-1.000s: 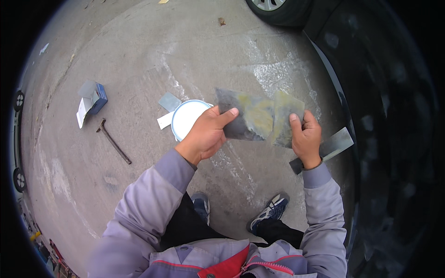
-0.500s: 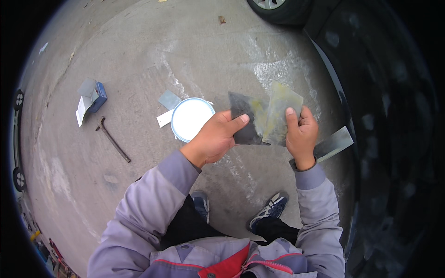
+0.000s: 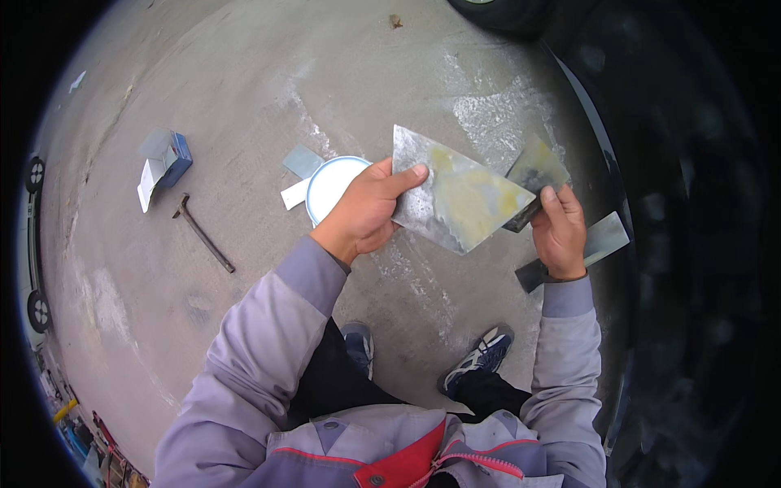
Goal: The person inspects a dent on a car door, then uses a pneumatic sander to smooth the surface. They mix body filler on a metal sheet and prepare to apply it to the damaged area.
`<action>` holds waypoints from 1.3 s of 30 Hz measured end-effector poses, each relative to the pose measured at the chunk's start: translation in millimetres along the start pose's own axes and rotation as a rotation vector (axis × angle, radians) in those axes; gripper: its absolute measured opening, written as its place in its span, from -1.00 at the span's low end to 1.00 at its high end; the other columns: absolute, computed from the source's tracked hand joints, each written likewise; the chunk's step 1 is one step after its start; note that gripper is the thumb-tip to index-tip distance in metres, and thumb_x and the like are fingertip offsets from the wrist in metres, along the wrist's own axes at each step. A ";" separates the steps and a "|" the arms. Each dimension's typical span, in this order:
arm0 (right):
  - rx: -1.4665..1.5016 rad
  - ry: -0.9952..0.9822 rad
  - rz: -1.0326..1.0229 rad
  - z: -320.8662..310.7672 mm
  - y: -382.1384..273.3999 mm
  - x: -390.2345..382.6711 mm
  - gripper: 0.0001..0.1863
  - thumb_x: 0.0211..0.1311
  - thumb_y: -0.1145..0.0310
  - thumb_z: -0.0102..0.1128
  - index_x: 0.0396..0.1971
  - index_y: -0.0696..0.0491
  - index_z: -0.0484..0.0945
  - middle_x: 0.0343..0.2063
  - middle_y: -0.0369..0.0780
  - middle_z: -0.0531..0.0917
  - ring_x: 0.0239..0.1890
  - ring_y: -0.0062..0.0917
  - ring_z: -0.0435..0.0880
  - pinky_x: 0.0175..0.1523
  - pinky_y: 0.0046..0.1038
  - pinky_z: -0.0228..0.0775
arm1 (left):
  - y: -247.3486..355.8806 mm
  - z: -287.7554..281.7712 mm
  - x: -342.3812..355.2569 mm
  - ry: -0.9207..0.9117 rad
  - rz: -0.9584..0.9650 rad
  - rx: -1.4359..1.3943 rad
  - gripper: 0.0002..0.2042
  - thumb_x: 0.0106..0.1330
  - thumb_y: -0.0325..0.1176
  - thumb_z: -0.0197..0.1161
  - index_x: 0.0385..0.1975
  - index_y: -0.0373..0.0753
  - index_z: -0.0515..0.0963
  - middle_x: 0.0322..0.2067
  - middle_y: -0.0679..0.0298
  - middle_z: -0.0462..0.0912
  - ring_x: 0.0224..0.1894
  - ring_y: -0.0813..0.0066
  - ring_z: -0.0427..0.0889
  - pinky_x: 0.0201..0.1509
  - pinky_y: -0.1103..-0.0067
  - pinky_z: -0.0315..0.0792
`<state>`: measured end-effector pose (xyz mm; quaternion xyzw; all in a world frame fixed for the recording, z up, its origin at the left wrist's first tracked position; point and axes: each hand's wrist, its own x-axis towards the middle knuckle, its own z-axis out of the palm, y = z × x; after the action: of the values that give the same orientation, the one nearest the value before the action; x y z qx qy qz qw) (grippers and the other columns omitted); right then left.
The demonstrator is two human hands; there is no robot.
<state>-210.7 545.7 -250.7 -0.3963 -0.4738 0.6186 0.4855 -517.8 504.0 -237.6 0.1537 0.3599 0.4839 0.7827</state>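
Note:
My left hand (image 3: 364, 206) grips a thin flat scraper plate (image 3: 455, 195) smeared grey and yellow, thumb on its face. My right hand (image 3: 561, 232) is closed on a second, darker plate with yellowish patches (image 3: 542, 163), which lies partly behind the first; whether the two touch is hard to tell. Below them on the concrete is a round white lid or container (image 3: 329, 185) with a blue rim, partly hidden by my left hand. A grey square plate (image 3: 301, 160) and a white strip (image 3: 291, 195) lie beside it. A long grey-and-dark strip (image 3: 602, 238) lies behind my right wrist.
A black car body (image 3: 683, 244) fills the right side, with a wheel (image 3: 496, 16) at the top. An open blue-and-white box (image 3: 172, 167) and a rusty hammer (image 3: 203, 233) lie on the left floor. Another vehicle and clutter are at the far left edge.
The plate in my left hand has swung up and rightward, now showing a lighter, yellow-smeared face over the other plate. My right hand has moved rightward, its plate turned darker side up.

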 end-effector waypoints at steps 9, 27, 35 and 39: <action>-1.044 0.110 -0.605 71.4 14.6 -16.0 -0.76 0.52 0.34 0.19 -0.01 0.12 0.72 -0.32 -0.18 0.70 -0.33 -0.55 0.64 -0.13 -0.50 0.49 | -31.9 21.8 2.9 0.199 0.344 0.604 -0.74 0.61 -0.28 0.11 -0.04 -0.37 0.63 -0.31 0.19 0.75 -0.29 0.43 0.68 -0.15 0.45 0.53; 0.057 0.103 -0.004 100.1 18.9 26.5 -0.74 0.55 0.36 0.20 0.03 0.23 0.58 -0.03 -0.13 0.73 0.00 -0.50 0.71 0.14 -0.43 0.54 | -25.5 39.5 -8.0 0.253 0.427 0.374 -0.75 0.54 -0.29 0.15 -0.14 -0.38 0.61 -0.38 0.17 0.71 -0.38 0.38 0.69 -0.22 0.40 0.54; -0.139 0.178 0.039 135.0 85.0 47.0 -0.39 0.47 0.11 0.30 0.29 0.21 0.40 0.12 0.01 0.64 0.14 -0.33 0.69 0.22 -0.36 0.55 | -1.8 48.3 -10.7 0.448 0.675 0.333 -0.81 0.53 -0.31 0.22 -0.14 -0.31 0.64 -0.40 0.23 0.74 -0.35 0.55 0.63 -0.19 0.49 0.52; -1.380 -0.463 -0.158 218.6 134.7 32.7 0.39 -0.10 -0.37 0.56 0.61 0.03 0.00 0.52 0.24 0.05 0.61 0.11 -0.11 0.59 0.18 -0.22 | -11.4 66.8 -14.4 0.299 0.561 0.342 -0.79 0.48 -0.31 0.22 -0.16 -0.35 0.62 -0.43 0.07 0.70 -0.35 0.21 0.66 -0.18 0.34 0.51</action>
<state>-455.9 522.9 -330.6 -0.4356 -0.8734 0.2105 0.0560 -466.7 493.1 -192.0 0.3031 0.4898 0.6299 0.5210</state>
